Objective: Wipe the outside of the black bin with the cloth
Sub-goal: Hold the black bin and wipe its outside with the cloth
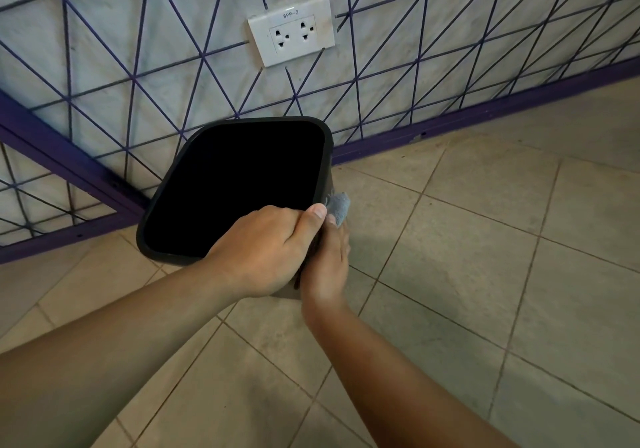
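The black bin [166, 184], square with rounded corners, stands on the tiled floor close to the wall, its dark opening facing up at me. My left hand [263, 250] grips the bin's near right rim, thumb over the edge. My right hand [327, 264] presses a grey-blue cloth [338, 207] flat against the bin's right outer side, just below the rim. Most of the cloth is hidden under my fingers; only its upper end shows.
A wall with a purple line pattern and purple skirting [450, 125] runs right behind the bin. A white double socket [291, 31] sits on the wall above it. Beige floor tiles [485, 257] spread to the right and toward me.
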Motion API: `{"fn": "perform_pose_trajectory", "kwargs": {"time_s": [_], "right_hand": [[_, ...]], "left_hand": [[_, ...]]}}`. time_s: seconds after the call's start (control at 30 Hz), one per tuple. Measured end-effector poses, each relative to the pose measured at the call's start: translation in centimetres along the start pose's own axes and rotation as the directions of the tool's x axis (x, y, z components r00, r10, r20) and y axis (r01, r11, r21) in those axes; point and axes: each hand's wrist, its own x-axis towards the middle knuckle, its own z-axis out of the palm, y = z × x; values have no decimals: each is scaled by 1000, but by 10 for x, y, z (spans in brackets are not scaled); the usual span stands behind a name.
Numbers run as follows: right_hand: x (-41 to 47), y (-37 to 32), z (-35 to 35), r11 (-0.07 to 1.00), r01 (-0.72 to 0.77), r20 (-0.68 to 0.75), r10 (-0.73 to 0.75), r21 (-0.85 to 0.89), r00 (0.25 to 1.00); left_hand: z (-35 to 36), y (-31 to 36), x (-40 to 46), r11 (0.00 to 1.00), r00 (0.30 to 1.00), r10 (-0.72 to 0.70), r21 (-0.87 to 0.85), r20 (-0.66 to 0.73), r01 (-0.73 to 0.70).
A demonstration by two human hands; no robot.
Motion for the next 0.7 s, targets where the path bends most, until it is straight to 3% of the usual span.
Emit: {"fn": "perform_pose_trajectory", "kwargs": {"time_s": [0.13,0.27,0.43,0.57,0.7], "right_hand": [[-9,1,4,999,50,-1,-50,-21,999],[9,1,0,999,-30,-25,30,30,999],[-17,5,2,995,98,11,-98,-34,995],[4,2,1,999,-31,-23,32,41,999],[-16,0,7,998,55,14,-55,2,998]], "left_hand": [[-2,2,0,1000,1000,2,23,-3,-2],[-1,1,0,999,1000,10,37,-19,-9],[-3,1,-2,999,1000,24,31,5,-24],[-4,1,-2,999,999,27,39,-20,-27],[-5,1,-2,1000,1000,19,23,13,-19]]}}
